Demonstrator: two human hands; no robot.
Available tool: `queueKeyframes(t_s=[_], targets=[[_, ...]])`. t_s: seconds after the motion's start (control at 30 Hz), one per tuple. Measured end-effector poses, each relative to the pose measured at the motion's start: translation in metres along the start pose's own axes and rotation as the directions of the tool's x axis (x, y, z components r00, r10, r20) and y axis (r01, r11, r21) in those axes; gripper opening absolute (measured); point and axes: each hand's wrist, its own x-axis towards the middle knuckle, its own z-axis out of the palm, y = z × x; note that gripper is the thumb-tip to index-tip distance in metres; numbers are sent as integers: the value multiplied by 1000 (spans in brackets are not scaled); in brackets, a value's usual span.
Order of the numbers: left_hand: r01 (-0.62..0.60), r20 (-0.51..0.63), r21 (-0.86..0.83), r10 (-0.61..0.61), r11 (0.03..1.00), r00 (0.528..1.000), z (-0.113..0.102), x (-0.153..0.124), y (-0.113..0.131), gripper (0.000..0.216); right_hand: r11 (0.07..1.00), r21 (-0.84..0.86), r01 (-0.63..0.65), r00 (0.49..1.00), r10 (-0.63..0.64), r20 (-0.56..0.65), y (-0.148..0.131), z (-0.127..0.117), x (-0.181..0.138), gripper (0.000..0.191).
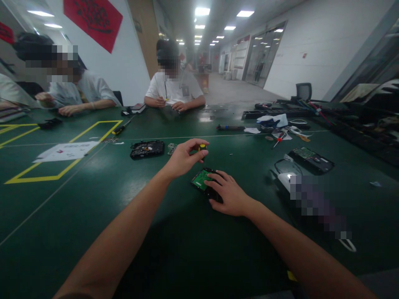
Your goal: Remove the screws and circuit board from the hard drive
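Observation:
A small black hard drive with a green circuit board (202,179) lies on the dark green table (187,249) in front of me. My right hand (229,193) rests flat on its right side, fingers spread, pinning it down. My left hand (183,158) is raised just above and behind the drive, its fingers pinched around the yellow-and-black handle of a screwdriver (202,148), which points down toward the board. The screwdriver's shaft is hidden by my fingers.
Another opened drive (147,149) with loose screws beside it lies to the left, a paper sheet (67,151) inside yellow floor-tape lines farther left. Drives, tools and cables (308,160) clutter the right side. Two people sit at the far edge, handling small parts.

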Motion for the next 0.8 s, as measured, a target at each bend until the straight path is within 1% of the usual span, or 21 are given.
queueKeyframes(t_s=[0.13, 0.23, 0.4, 0.5, 0.63, 0.73, 0.8], targets=[[27, 52, -73, -24, 997, 998, 0, -1, 5, 37, 1000, 4, -2, 1000, 2, 4, 0, -1, -1, 66], [46, 61, -111, -39, 993, 997, 0, -1, 6, 36, 1000, 1, 1, 1000, -1, 1, 0, -1, -1, 66], [32, 48, -96, -27, 995, 999, 0, 0, 4, 32, 1000, -2, 7, 1000, -7, -9, 1, 0, -1, 66], [25, 15, -97, -24, 995, 1000, 1, 1, 1, 28, 1000, -4, 6, 1000, -6, -10, 1, 1, -1, 66], [24, -31, -143, -28, 989, 999, 3, 1, -1, 27, 1000, -10, 15, 1000, -15, -17, 2, 2, 0, 65], [18, -26, -168, -22, 986, 999, 5, 0, 1, 30, 1000, -12, 25, 999, -25, -29, 3, 4, 0, 65], [10, -6, -146, -11, 989, 1000, 5, 0, 4, 32, 999, -14, 31, 999, -31, -36, 4, 5, 0, 66]])
